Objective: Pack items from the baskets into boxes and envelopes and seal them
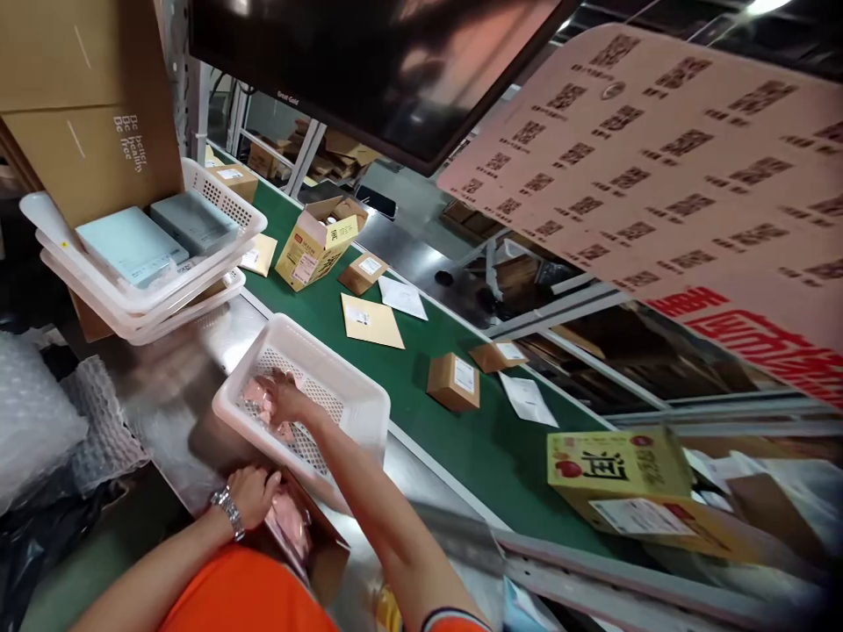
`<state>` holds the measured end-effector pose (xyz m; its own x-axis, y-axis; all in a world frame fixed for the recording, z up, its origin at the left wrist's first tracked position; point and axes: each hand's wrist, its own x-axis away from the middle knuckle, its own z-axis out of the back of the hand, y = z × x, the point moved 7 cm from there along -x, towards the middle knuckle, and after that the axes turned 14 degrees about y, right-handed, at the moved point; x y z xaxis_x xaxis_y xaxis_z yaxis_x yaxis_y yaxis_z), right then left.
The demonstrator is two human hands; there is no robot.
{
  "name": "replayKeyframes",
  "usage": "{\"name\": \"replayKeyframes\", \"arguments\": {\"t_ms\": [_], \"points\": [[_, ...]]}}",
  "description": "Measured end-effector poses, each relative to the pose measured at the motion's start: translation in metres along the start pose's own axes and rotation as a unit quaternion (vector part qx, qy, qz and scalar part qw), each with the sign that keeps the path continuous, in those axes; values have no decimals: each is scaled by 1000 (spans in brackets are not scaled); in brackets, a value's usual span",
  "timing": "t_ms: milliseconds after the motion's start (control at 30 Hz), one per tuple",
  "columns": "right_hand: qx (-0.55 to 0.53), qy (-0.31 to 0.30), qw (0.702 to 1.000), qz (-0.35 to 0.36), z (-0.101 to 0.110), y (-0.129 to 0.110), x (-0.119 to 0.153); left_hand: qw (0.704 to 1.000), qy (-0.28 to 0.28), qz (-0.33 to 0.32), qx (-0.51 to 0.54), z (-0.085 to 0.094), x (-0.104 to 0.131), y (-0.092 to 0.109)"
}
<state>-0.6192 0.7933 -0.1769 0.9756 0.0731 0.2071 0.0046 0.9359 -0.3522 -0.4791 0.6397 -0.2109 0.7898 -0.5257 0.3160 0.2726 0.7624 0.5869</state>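
Observation:
My right hand (288,400) reaches down into a white plastic basket (367,395) with a perforated bottom. Its fingers are closed on a pink packet (258,397) in clear wrap, with more pink showing beside it. Close to my body, my left hand (253,499), a metal watch on its wrist, grips the edge of an open cardboard box (329,557); its fingertips are partly hidden. Inside that box lies a pink item (290,520) in clear plastic.
A green conveyor belt (408,386) carries parcels and envelopes beyond the basket. Stacked white baskets (138,307) hold pale blue boxes (132,246) at left, near bubble wrap (32,421). A monitor (369,79) and a QR-code board (659,175) hang overhead. A yellow carton (619,465) is at right.

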Motion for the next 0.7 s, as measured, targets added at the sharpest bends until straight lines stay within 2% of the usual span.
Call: {"name": "replayKeyframes", "arguments": {"t_ms": [167,333,433,500,567,633,700], "points": [[1,41,999,-21,6,-3,26,1000,-9,-9,3,-1,0,-1],[-32,93,994,-45,7,-14,51,1000,4,-12,-4,1,-1,-1],[-55,140,986,-67,20,-11,58,1000,2,-20,-21,0,-3,-2],[-62,183,977,-91,37,0,64,999,5,-28,-26,0,-4,-2],[-86,255,956,-116,65,13,77,999,9,-37,-20,2,-6,-2],[-132,349,918,-133,99,26,102,999,10,-46,-11,4,-7,-1],[-175,428,876,-136,126,31,141,998,6,-54,-7,7,-8,-1]]}}
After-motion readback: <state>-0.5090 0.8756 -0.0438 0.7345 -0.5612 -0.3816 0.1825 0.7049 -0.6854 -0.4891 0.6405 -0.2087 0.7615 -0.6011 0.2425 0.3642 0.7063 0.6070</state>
